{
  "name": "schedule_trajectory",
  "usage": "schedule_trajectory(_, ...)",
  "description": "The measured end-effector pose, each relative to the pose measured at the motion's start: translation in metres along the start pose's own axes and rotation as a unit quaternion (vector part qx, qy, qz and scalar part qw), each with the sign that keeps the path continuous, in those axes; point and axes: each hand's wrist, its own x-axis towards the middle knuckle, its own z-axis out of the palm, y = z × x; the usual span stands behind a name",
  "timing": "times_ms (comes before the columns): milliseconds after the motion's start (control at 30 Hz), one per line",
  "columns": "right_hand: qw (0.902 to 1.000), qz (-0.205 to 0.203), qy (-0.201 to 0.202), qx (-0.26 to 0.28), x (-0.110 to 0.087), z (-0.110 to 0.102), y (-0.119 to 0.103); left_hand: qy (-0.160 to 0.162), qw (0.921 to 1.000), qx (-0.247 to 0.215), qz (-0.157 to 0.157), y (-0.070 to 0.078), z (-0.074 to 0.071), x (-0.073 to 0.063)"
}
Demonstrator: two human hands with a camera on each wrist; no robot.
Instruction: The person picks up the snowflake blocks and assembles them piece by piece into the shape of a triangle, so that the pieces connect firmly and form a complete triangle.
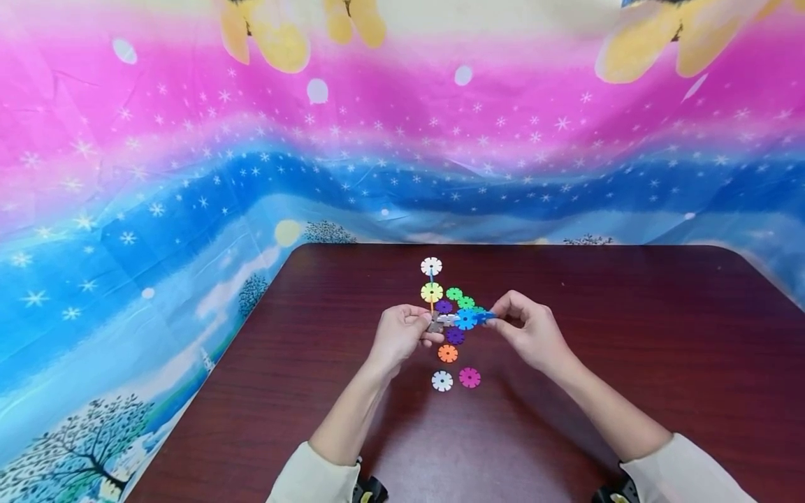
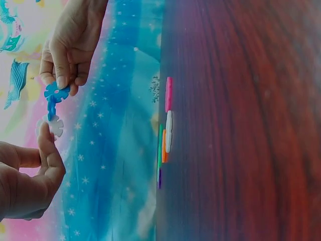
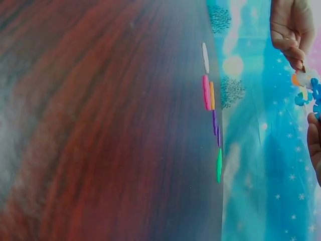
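Both hands hold up a joined chain of notched plastic discs. My left hand (image 1: pixel 400 337) pinches it at a brownish-grey disc (image 1: pixel 435 323). From there, a yellow disc (image 1: pixel 431 292) and a white disc (image 1: pixel 431 266) stand in line away from me, with edge-on discs between them. Toward the right, the chain continues through a light blue disc (image 1: pixel 466 319). My right hand (image 1: pixel 528 331) pinches the darker blue disc (image 1: pixel 484 316) at that end between thumb and fingers. In the left wrist view, this blue disc (image 2: pixel 56 92) shows at the right fingertips, partly covered.
Loose discs lie on the dark wooden table (image 1: pixel 283 391) beneath and in front of the hands: several green ones (image 1: pixel 454 294), two purple (image 1: pixel 455 336), an orange (image 1: pixel 448 353), a white (image 1: pixel 442 381) and a pink (image 1: pixel 469 378). A printed curtain (image 1: pixel 402 161) hangs behind the table.
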Motion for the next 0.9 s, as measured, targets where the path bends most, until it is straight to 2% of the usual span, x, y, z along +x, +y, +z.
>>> schedule_trajectory(300,0.9999,-0.005,-0.002,-0.015,0.003,0.005,0.003,-0.008,0.9994,-0.032,0.005,0.001,0.001,0.002)
schedule_trajectory(433,0.9999,0.006,-0.010,-0.007,0.002,0.005,0.003,-0.011,0.9997,-0.022,-0.002,0.001,-0.001,0.002)
schedule_trajectory(733,0.9944,0.057,-0.080,0.038,0.012,-0.006,0.009,-0.022,0.9996,-0.016,-0.003,0.002,-0.010,0.002)
schedule_trajectory(800,0.9936,0.072,-0.085,0.018,0.019,-0.008,0.015,-0.019,0.9996,-0.020,-0.001,0.002,-0.012,0.002)
schedule_trajectory(900,0.9871,0.102,-0.105,-0.066,0.032,-0.007,0.029,-0.015,0.9996,-0.025,0.003,0.002,-0.014,0.002)
